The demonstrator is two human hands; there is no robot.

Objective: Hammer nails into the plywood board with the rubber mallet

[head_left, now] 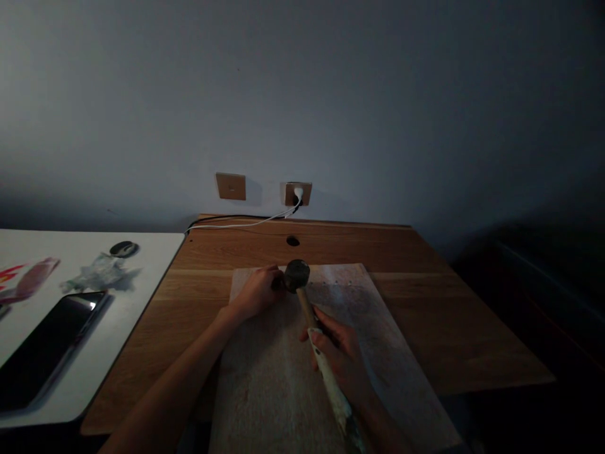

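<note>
My right hand is wrapped round the wooden handle of a mallet, whose dark round head sits low over the far part of a pale worn board. My left hand rests on the board just left of the mallet head, fingers pinched together on something too small to make out. The board lies on a brown wooden desk.
A white table adjoins the desk on the left, bearing a dark tablet, crumpled wrapping and a small dark disc. A white cable runs to a wall socket. Dark furniture stands right.
</note>
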